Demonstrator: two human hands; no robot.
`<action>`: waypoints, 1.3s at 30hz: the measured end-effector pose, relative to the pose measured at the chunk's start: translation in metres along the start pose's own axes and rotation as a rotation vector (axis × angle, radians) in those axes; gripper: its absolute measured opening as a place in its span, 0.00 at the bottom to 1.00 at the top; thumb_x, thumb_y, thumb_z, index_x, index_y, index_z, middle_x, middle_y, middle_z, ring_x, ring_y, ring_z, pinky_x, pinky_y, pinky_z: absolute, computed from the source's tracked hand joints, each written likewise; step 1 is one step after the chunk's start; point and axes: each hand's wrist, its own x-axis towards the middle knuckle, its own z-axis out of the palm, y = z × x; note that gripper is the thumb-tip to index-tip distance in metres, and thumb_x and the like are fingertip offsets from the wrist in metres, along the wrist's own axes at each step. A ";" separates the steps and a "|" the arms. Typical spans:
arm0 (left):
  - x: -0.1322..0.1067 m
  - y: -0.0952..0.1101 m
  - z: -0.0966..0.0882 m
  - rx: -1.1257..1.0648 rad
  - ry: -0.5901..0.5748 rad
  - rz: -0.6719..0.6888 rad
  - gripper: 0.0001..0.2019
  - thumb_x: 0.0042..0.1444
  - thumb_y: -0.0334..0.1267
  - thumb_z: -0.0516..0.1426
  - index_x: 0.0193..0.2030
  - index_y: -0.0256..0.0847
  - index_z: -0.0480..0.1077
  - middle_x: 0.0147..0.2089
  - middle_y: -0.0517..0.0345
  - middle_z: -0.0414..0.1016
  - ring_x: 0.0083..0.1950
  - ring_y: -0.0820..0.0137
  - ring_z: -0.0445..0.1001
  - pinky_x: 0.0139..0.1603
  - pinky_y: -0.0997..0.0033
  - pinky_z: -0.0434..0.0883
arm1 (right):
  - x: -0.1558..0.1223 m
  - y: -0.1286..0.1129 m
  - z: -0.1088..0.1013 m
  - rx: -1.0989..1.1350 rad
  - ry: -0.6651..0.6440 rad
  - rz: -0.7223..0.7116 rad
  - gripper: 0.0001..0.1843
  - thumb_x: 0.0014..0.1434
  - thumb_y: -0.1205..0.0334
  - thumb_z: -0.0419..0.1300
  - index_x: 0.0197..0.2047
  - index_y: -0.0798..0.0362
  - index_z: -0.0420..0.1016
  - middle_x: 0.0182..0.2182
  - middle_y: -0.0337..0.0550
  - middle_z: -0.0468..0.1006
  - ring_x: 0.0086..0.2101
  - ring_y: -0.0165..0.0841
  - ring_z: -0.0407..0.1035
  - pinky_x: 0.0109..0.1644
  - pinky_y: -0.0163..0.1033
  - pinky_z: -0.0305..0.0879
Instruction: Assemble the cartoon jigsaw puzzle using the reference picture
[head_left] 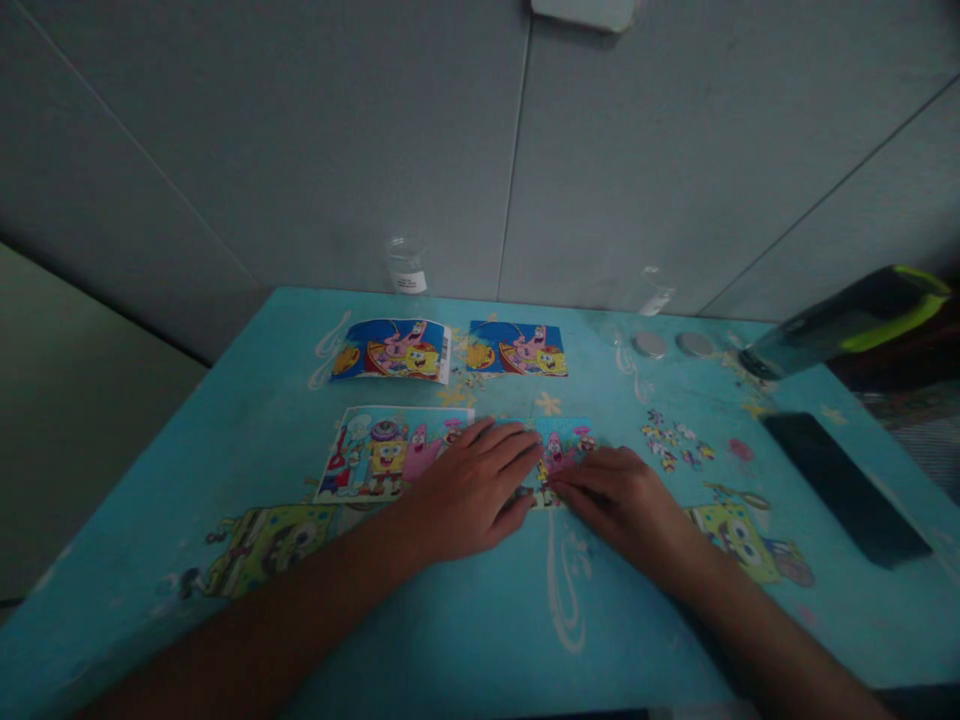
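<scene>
A partly assembled jigsaw puzzle point(559, 455) with a pink starfish character lies flat on the table, partly hidden by my hands. My left hand point(484, 480) rests with its fingers stretched out over the puzzle's left part and the edge of a printed reference picture point(386, 455). From the right, my right hand point(619, 490) touches the puzzle's lower middle, thumb and fingertips pinched together. Whatever sits between those fingertips is too small to make out. Several loose jigsaw pieces point(675, 440) are scattered to the right of my right hand.
Behind stand a curved picture sheet point(394, 350), a finished blue puzzle point(517, 348) and two clear jars point(407, 265), point(654, 292). Two round lids point(649, 345), point(695, 345) lie at the back right. A bottle point(840, 315) and a dark flat object point(844, 485) occupy the right side.
</scene>
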 end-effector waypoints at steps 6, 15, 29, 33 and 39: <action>0.000 0.000 0.000 -0.002 0.016 -0.010 0.24 0.68 0.44 0.53 0.68 0.37 0.63 0.70 0.44 0.66 0.72 0.56 0.62 0.75 0.46 0.55 | 0.000 -0.001 0.000 -0.050 0.007 -0.031 0.10 0.72 0.60 0.59 0.47 0.48 0.83 0.39 0.44 0.84 0.40 0.36 0.76 0.48 0.44 0.66; -0.002 -0.001 0.001 -0.008 0.040 -0.006 0.22 0.68 0.43 0.54 0.65 0.37 0.65 0.71 0.42 0.65 0.72 0.55 0.63 0.74 0.45 0.57 | -0.002 0.000 0.004 -0.065 -0.004 -0.033 0.10 0.72 0.61 0.58 0.50 0.47 0.82 0.41 0.44 0.84 0.42 0.36 0.76 0.49 0.44 0.65; -0.001 0.000 0.000 -0.024 0.012 -0.019 0.25 0.67 0.42 0.55 0.68 0.39 0.62 0.71 0.45 0.65 0.72 0.56 0.62 0.75 0.45 0.56 | -0.002 -0.002 0.004 -0.207 -0.028 -0.082 0.11 0.72 0.62 0.58 0.48 0.48 0.82 0.36 0.43 0.82 0.39 0.35 0.75 0.44 0.44 0.59; 0.000 0.002 -0.002 -0.019 -0.002 -0.026 0.25 0.67 0.43 0.55 0.68 0.40 0.63 0.70 0.45 0.65 0.72 0.55 0.62 0.75 0.45 0.57 | -0.003 -0.002 0.005 -0.207 -0.031 -0.067 0.11 0.73 0.62 0.57 0.49 0.48 0.82 0.37 0.43 0.83 0.40 0.36 0.75 0.45 0.44 0.59; 0.000 0.001 0.001 0.000 -0.011 -0.026 0.28 0.68 0.43 0.54 0.72 0.38 0.58 0.72 0.44 0.63 0.72 0.54 0.61 0.75 0.45 0.55 | -0.004 -0.003 0.007 -0.198 -0.022 -0.029 0.11 0.73 0.61 0.56 0.50 0.48 0.80 0.40 0.44 0.83 0.41 0.38 0.76 0.49 0.46 0.59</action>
